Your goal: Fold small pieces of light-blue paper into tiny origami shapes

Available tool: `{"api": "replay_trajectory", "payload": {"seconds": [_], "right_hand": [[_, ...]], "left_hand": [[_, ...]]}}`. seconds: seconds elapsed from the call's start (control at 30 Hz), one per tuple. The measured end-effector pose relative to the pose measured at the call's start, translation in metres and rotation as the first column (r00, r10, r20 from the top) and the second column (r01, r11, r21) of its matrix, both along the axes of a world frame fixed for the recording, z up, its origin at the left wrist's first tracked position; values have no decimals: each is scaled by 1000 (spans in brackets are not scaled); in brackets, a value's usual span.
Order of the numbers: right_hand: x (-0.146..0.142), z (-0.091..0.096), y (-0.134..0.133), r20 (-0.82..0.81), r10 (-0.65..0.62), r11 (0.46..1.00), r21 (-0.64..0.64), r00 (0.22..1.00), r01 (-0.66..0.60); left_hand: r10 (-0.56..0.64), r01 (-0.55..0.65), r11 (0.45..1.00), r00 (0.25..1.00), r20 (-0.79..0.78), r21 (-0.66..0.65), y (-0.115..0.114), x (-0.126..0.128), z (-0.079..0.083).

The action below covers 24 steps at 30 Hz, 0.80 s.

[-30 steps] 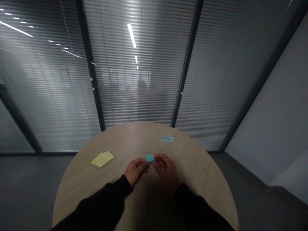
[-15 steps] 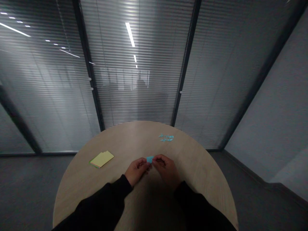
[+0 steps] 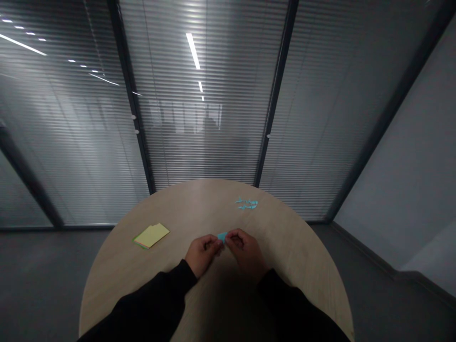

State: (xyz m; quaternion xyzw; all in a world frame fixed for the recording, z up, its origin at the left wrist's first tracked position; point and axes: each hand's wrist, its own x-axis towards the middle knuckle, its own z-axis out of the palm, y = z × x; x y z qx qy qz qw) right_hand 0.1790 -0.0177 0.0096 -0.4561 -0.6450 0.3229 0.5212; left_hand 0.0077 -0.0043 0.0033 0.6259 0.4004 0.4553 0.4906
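Note:
Between both hands, over the middle of the round table, is a small piece of blue paper (image 3: pixel 222 236). My left hand (image 3: pixel 202 252) pinches its left side between thumb and fingers. On the other side, my right hand (image 3: pixel 246 250) is closed on the right edge, thumb against the fingertips. The fingers cover part of the paper, so its full shape and any folds are hidden. Several small blue paper pieces (image 3: pixel 248 204) lie in a loose group beyond my right hand.
A stack of yellow sheets (image 3: pixel 153 235) with a green edge lies to the left on the wooden table (image 3: pixel 199 199). Behind the table's far rim stands a glass partition with blinds (image 3: pixel 206 156). A pale wall (image 3: pixel 409 199) rises at the right.
Both hands keep their pinch in almost the same place. The blue paper between them has tilted slightly, and the fingers have shifted a little. The sheets and blue pieces stay put.

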Motion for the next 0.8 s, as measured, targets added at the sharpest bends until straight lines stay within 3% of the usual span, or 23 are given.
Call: {"api": "replay_trajectory", "payload": {"seconds": [0.13,0.3,0.43,0.63,0.8], "right_hand": [[-1,-1,2,-25,-14,1000,-11,1000,14],[-1,0,1,58,-51,998,44,997,48],[-2,-3,2,27,-45,997,57,999,44],[-2,-8,6,-100,-18,1000,7,995,19],[2,-7,5,-90,65,997,-33,994,-68]], "left_hand": [[4,-4,1000,1000,-26,30,0,0,0],[-15,15,999,1000,-8,-50,-1,2,3],[-20,21,995,1000,8,-96,-1,2,4],[1,-4,1000,996,-84,-29,1,1,1],[20,-5,997,980,-196,75,2,-1,1]]}}
